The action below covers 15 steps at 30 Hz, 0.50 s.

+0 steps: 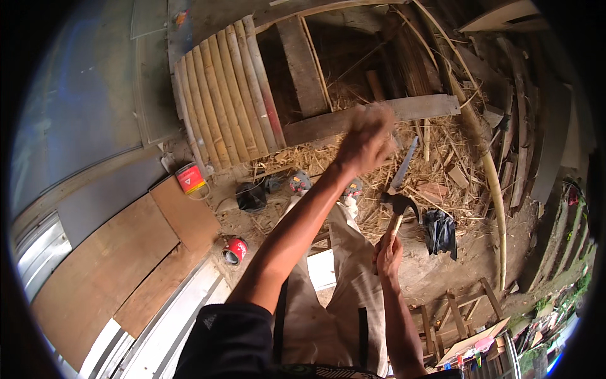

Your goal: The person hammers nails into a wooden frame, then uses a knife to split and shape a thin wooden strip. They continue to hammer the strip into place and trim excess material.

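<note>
My right hand (pixel 388 254) grips a claw hammer (pixel 399 207) by its wooden handle, low at my right side, with the dark head pointing up and away. Stretched forward across the middle, my left hand (pixel 369 139) is smeared by motion. It is at the near plank (pixel 404 112) of a wooden frame; whether it touches the wood or holds anything cannot be made out. Bamboo poles (pixel 221 95) lie side by side over the frame's left part, while a crosswise board (pixel 304 66) spans its open part. A handsaw (pixel 405 163) rests on the straw just beyond the hammer.
Straw and wood scraps (pixel 442 170) cover the ground ahead. A black plastic bag (pixel 440 234) lies right of the hammer. Red cans (pixel 190 179) (pixel 235 251) stand at left near brown boards (pixel 120 252). A long pole (pixel 489 170) and stacked planks (pixel 521 126) line the right side.
</note>
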Each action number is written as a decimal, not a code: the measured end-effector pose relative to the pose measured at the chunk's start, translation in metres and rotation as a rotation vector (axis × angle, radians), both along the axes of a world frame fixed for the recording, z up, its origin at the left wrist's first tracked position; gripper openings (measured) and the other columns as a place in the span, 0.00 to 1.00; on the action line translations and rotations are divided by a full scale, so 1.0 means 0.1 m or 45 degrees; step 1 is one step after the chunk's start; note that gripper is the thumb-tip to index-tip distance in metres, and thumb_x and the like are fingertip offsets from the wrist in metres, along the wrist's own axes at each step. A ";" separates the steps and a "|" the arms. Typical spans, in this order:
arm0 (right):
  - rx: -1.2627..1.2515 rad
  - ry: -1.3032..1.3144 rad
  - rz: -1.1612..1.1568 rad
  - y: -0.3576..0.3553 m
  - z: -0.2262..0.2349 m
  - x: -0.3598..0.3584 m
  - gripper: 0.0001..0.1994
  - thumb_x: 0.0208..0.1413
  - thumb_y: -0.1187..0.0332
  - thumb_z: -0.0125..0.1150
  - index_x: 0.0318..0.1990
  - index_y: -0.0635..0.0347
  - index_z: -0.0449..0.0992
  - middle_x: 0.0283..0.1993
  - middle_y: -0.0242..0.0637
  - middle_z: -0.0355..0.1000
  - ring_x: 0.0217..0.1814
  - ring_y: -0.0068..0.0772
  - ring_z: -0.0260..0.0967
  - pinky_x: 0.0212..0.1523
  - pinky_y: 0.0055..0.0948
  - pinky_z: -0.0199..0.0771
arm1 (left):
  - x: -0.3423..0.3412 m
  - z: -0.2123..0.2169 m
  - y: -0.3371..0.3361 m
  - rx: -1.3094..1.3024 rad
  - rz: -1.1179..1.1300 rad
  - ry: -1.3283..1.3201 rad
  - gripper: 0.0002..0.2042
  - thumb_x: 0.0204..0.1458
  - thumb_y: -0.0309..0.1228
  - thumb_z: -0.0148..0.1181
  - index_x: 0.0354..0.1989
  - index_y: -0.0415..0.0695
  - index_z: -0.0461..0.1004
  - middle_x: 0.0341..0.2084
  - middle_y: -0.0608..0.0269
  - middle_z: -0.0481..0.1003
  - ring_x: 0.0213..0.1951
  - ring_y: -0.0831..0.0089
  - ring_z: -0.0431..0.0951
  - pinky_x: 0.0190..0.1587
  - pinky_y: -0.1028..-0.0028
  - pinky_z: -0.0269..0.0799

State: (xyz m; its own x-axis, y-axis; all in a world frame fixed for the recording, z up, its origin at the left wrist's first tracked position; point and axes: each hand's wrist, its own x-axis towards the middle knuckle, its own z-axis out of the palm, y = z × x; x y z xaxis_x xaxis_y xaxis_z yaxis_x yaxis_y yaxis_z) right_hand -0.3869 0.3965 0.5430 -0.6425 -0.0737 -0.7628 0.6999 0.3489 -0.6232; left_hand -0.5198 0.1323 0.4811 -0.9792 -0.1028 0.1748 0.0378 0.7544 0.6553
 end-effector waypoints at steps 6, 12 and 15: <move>0.068 -0.058 -0.008 0.07 -0.11 0.10 0.27 0.68 0.41 0.41 0.27 0.55 0.61 0.16 0.28 0.59 0.11 0.22 0.56 0.11 0.25 0.57 | -0.06 -0.16 -0.05 -0.383 -0.256 -0.101 0.33 0.66 0.50 0.40 0.71 0.37 0.52 0.72 0.43 0.47 0.74 0.52 0.45 0.75 0.53 0.35; 0.023 -0.056 -0.038 0.01 -0.20 0.17 0.28 0.67 0.40 0.41 0.28 0.56 0.62 0.16 0.29 0.59 0.11 0.24 0.57 0.11 0.26 0.58 | -0.18 -0.17 0.01 -0.314 0.175 -0.139 0.30 0.68 0.46 0.38 0.72 0.39 0.50 0.73 0.50 0.47 0.74 0.60 0.46 0.75 0.53 0.37; 0.084 -0.081 -0.002 -0.02 -0.25 0.18 0.28 0.67 0.39 0.40 0.28 0.56 0.62 0.16 0.30 0.59 0.11 0.24 0.57 0.12 0.26 0.59 | 0.11 -0.22 0.02 -0.534 -0.413 -0.136 0.29 0.68 0.46 0.37 0.71 0.39 0.52 0.72 0.50 0.52 0.73 0.59 0.49 0.75 0.52 0.39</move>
State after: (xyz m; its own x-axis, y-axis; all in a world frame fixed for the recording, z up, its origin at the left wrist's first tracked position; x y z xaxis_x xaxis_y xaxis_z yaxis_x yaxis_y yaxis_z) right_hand -0.3687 0.3950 0.5180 -0.5928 -0.0206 -0.8051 0.7378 0.3868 -0.5532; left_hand -0.5092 0.1345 0.4590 -0.9638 0.2646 0.0332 0.2615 0.9129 0.3135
